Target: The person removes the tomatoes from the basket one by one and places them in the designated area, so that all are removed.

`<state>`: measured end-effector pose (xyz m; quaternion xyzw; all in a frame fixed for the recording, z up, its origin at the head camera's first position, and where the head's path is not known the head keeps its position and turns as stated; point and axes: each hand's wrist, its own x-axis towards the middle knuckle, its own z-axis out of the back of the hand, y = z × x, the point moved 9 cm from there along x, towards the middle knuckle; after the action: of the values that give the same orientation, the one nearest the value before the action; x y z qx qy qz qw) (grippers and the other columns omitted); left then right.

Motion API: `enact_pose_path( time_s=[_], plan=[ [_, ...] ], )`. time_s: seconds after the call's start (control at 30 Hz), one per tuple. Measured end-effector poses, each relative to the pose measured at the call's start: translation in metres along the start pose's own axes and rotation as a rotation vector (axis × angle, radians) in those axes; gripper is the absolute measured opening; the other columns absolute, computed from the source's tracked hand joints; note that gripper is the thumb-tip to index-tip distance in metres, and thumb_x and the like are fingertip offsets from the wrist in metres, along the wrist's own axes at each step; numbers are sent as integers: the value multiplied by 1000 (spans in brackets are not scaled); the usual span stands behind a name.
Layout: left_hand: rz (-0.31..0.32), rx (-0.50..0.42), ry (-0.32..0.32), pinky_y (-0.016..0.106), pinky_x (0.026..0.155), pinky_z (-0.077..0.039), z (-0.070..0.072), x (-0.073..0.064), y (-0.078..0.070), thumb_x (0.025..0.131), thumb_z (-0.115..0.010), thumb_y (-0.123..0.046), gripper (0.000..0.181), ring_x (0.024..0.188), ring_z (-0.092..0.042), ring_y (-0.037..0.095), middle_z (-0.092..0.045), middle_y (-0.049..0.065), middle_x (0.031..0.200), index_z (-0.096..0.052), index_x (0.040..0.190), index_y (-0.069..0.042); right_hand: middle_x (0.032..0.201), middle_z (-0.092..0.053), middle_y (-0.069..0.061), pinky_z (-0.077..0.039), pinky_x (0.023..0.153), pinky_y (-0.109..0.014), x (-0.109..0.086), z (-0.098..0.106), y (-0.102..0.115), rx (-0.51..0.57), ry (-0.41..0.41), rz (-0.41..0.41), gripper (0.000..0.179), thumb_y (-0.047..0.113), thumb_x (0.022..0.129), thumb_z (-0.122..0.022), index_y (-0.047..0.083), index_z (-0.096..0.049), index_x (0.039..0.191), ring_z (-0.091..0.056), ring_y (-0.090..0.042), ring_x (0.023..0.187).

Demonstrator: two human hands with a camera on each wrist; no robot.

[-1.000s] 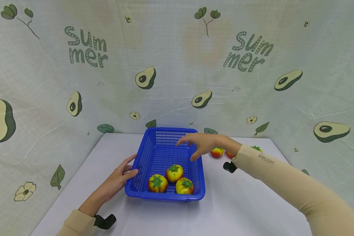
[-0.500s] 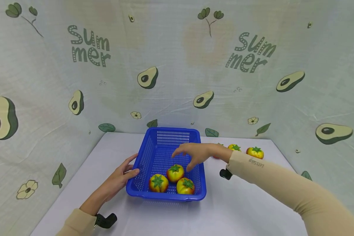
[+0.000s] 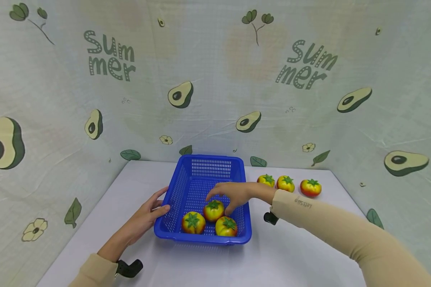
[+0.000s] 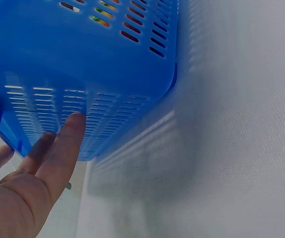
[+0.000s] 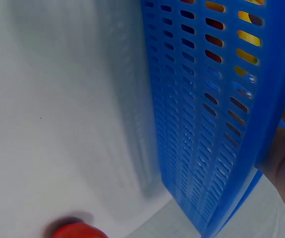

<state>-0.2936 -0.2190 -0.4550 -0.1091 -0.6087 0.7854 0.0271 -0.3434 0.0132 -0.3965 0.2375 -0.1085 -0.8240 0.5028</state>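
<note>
A blue plastic basket [image 3: 202,238] with slotted walls holds three yellow-red tomatoes with green star-shaped tops near its front. My left hand [image 3: 143,219] rests at the basket's left side, thumb on the rim; in the left wrist view its straight fingers [image 4: 65,148] lie against the outer wall. Reaching over the right rim, my right hand [image 3: 233,194] has thumb and fingers spread around the rear tomato [image 3: 213,210]; whether it touches it I cannot tell. Nearer the front lie the left tomato [image 3: 193,223] and the right tomato [image 3: 226,226].
Three more tomatoes stand in a row on the white table [image 3: 287,247], right of the basket: one nearest the basket [image 3: 265,180], a middle one [image 3: 285,183] and a right one [image 3: 310,188]. A printed cloth [image 3: 208,59] hangs behind and beside the table.
My right hand has moved down and toward me over the basket, lowering to the rear tomato. The row of tomatoes behind its arm has come into view. My left hand stays put.
</note>
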Motion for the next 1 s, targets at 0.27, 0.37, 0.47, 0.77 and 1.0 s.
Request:
enact_pose_path(
  time_s=[0.27,0.37,0.47,0.77,1.0],
  plan=[
    [-2,6,-8,52,99,-48,0,-1,0,96,-60,-40,67,122,-54,32,-44,17,143,-24,153,-40,142,-46,-3,-43,105,-36,8,-10,-1,-2,7,26,61,8,86,-73,25,-50,141,-46,-23,130],
    [-1,6,-9,52,99,-48,-1,-1,0,96,-59,-39,67,121,-54,32,-45,17,143,-24,153,-40,142,-46,2,-42,107,-37,11,-14,-2,1,18,25,61,6,87,-72,28,-51,140,-44,-19,130],
    [-1,6,-8,51,99,-48,-1,-1,0,96,-60,-39,67,121,-54,31,-44,17,143,-24,153,-39,141,-46,6,-40,108,-37,13,-16,-2,-9,22,30,61,6,87,-72,30,-52,139,-43,-15,130],
    [-11,10,-1,52,100,-47,-2,-1,0,96,-60,-40,67,122,-54,32,-42,18,145,-23,153,-39,141,-46,7,-39,110,-40,16,-19,-4,-21,18,19,60,6,86,-73,33,-54,137,-43,-14,129],
    [-7,13,-6,52,100,-47,-2,-1,0,96,-60,-40,67,122,-54,32,-43,18,145,-23,153,-39,139,-48,10,-38,110,-40,18,-20,-6,-21,5,17,58,7,87,-73,34,-55,135,-43,-13,129]
  ],
)
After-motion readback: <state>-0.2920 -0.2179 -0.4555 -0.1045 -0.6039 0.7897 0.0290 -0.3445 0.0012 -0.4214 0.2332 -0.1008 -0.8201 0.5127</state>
